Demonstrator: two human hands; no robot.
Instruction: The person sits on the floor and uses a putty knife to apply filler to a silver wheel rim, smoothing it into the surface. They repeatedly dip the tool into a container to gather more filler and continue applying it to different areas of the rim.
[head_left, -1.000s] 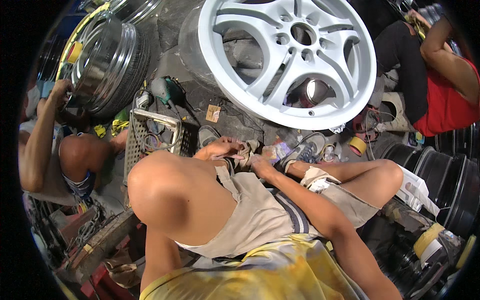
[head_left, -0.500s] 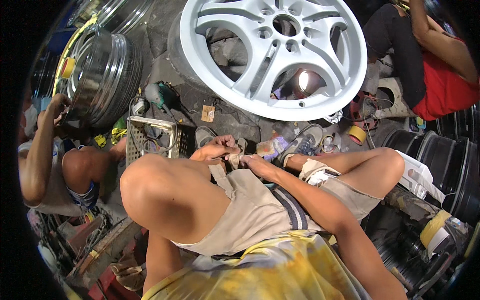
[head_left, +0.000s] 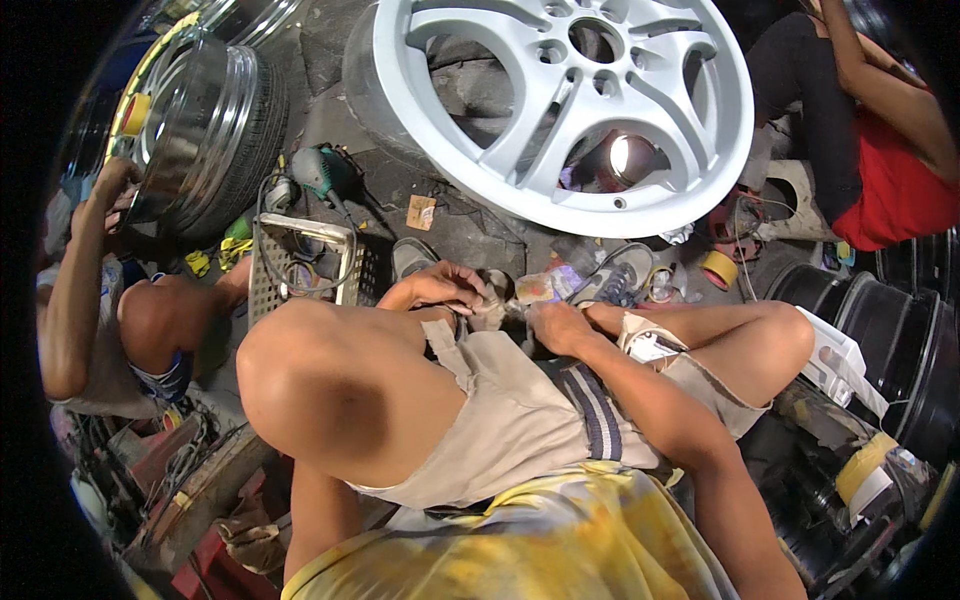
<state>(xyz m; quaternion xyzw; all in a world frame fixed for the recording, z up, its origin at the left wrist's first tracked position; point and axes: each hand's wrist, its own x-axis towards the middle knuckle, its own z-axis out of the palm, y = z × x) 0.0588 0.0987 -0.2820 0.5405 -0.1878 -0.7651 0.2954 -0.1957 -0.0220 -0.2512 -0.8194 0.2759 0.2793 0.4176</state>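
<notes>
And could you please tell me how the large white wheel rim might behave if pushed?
The wheel rim would probably stay stiff, given its thick spokes. It looks fairly heavy, being broad and solid. Its round outline suggests it could roll if stood upright.

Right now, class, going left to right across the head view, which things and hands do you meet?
Cream plastic basket, person's left hand, right hand, yellow tape roll on the floor, black wheel rims.

Compared with 0.5 s ago, the 2 hands stand apart, a visible gap between them. The right hand [head_left: 560, 328] is shifted rightward, now just below the purple-and-tan block [head_left: 542, 287]. The crumpled tan piece [head_left: 489, 312], previously between both hands, now sits against the left hand [head_left: 448, 287] only.
</notes>
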